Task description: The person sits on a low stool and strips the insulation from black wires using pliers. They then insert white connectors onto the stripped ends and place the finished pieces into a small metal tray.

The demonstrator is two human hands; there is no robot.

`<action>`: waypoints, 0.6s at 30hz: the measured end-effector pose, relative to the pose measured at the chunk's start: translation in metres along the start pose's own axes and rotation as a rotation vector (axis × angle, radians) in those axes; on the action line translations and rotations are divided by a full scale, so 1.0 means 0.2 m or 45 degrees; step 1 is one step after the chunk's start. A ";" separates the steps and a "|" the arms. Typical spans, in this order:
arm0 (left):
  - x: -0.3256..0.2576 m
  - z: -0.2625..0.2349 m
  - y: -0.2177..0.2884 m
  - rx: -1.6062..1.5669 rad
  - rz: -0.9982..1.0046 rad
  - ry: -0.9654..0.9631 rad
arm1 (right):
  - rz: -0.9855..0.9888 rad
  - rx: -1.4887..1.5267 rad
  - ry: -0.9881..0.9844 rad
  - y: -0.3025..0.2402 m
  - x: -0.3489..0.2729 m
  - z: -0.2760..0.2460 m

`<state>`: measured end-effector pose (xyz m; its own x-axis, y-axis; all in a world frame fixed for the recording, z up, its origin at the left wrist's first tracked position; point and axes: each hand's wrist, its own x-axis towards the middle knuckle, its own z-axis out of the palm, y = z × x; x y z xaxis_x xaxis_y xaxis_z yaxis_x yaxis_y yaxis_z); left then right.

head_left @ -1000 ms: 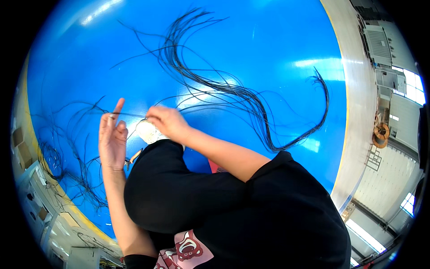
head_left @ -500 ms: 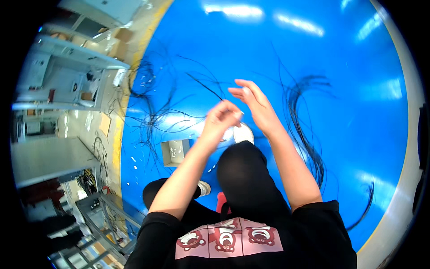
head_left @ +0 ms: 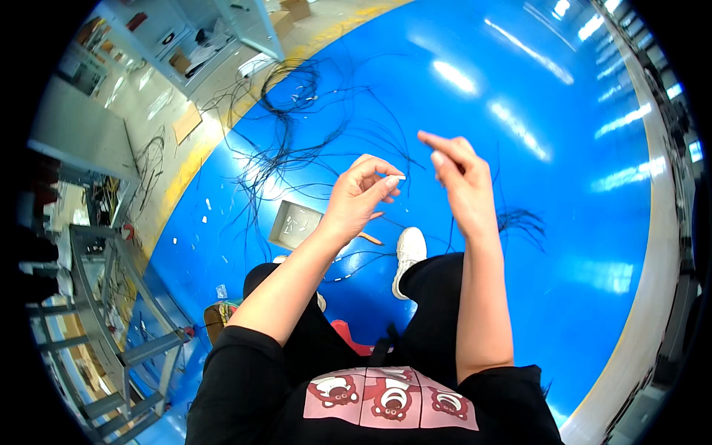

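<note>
My left hand point(head_left: 362, 194) is raised over the floor, with a small white tube-like piece point(head_left: 400, 177) pinched between thumb and forefinger. To its right, my right hand point(head_left: 466, 182) is held apart with its forefinger stretched toward the upper left and its thumb away from it; I see nothing in it. Below my left hand stands a shallow grey box point(head_left: 276, 230) with several small white pieces inside. Beside the box lies an orange-handled tool point(head_left: 370, 239), partly hidden by my left hand.
Tangled black wires point(head_left: 282, 152) spread over the blue floor point(head_left: 578, 297) at the far left. More black wires point(head_left: 523, 220) lie beyond my right forearm. A grey metal frame point(head_left: 111, 326) stands at left, near white scraps point(head_left: 205, 219). My white shoe point(head_left: 410, 259) is below my hands.
The view has swung, so the wires and box appear shifted. My hands are a little farther apart. The white piece now shows clearly in my left fingers, and my right fingers are more bent.
</note>
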<state>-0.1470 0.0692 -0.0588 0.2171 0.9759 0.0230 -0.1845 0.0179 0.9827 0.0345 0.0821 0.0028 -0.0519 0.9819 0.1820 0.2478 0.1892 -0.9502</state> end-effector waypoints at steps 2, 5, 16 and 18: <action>-0.01 -0.08 0.05 0.023 0.073 0.070 | 0.038 0.097 -0.074 0.01 -0.03 0.11; -0.04 -0.21 0.09 0.086 0.096 0.152 | 0.021 0.108 -0.126 0.02 -0.04 0.24; -0.12 -0.37 0.09 0.240 0.060 0.186 | 0.023 0.050 -0.331 0.04 -0.02 0.40; -0.12 -0.36 0.10 0.303 0.015 0.174 | 0.033 0.037 -0.338 0.03 -0.02 0.39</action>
<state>-0.2251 0.0618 -0.0523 0.0816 0.9963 0.0252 0.0476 -0.0291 0.9984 -0.0390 0.0790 -0.0230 -0.2987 0.9502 0.0888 0.2244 0.1604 -0.9612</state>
